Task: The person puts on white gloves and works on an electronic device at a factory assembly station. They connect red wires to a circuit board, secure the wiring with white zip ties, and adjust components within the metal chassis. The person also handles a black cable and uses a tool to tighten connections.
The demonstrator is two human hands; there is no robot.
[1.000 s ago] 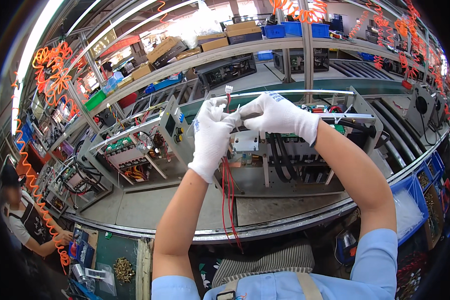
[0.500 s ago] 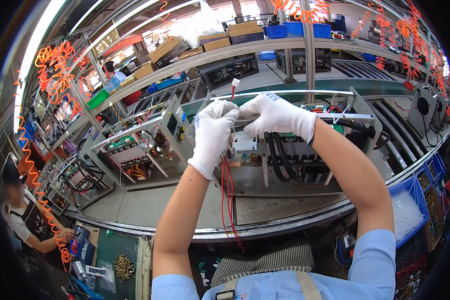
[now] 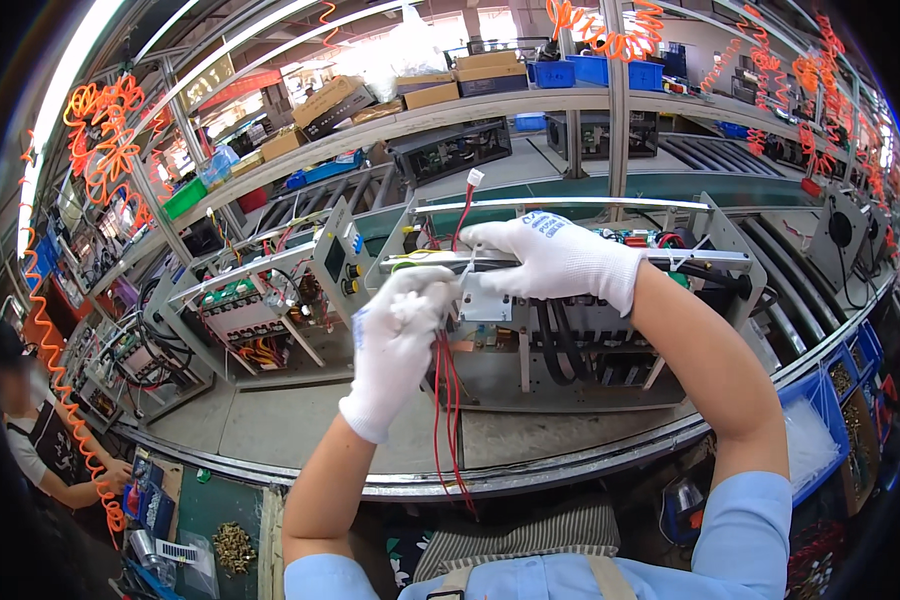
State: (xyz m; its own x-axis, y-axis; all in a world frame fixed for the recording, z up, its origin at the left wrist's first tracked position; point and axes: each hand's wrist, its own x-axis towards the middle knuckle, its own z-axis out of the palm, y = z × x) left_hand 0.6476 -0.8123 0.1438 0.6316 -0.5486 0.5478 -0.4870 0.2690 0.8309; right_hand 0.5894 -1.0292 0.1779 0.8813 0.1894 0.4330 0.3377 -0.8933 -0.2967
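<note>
Both my hands wear white knit gloves, over an open-framed metal chassis (image 3: 610, 395). My right hand (image 3: 560, 255) rests at the chassis's upper front rail (image 3: 695, 258), fingers stretched above it and thumb apart below. Beside its fingertips a white cable tie (image 3: 469, 268) hangs at the rail. My left hand (image 3: 405, 320) is lower and to the left, fingers curled and slightly blurred; what they hold, if anything, is hidden. Red wires (image 3: 448, 400) hang down below the rail, and a white connector (image 3: 475, 178) on a red lead sticks up behind it.
Another open chassis (image 3: 260, 300) stands to the left on the bench. Black cables (image 3: 555, 345) loop down the chassis front. At the right is a blue bin (image 3: 815, 430) with clear bags. A co-worker (image 3: 55, 450) sits at lower left, near loose screws (image 3: 234, 547). Orange coiled hoses (image 3: 105, 140) hang above.
My left hand has moved down and left, away from my right hand, uncovering the cable tie at the rail. My right hand's fingers have spread apart. The view has shifted slightly.
</note>
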